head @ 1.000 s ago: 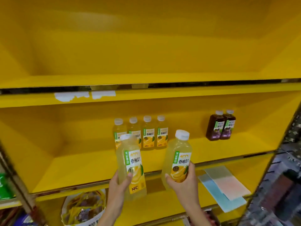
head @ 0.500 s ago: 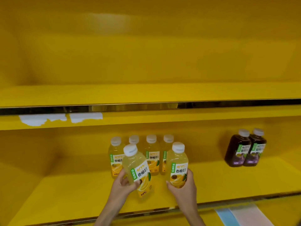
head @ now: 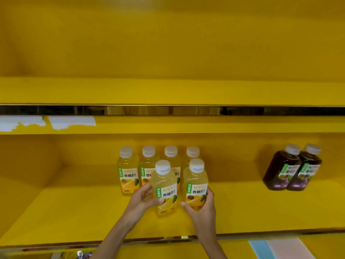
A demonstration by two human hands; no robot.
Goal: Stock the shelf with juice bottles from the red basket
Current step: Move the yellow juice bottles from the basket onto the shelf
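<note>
The fingers [head: 149, 186] of the left hand [head: 141, 201] wrap narrowly around the lower body of a pale yellow plastic juice bottle with a white cap [head: 165, 189], and the fingers [head: 210, 192] of the right hand [head: 200, 206] curl the same way around a second matching yellow juice bottle [head: 196, 186]. A second ago both bottles were held in the air in front of the yellow shelf's [head: 74, 212] front edge; now they stand upright over the middle of the shelf board, just in front of the back row of four yellow juice bottles [head: 156, 165], the left-held one seemingly resting on the board. This suggests a second row is being started and both bottles are about ready to be let go. Two dark purple juice bottles [head: 292, 169] stand well apart toward the shelf's right end. The red basket is out of view.
</note>
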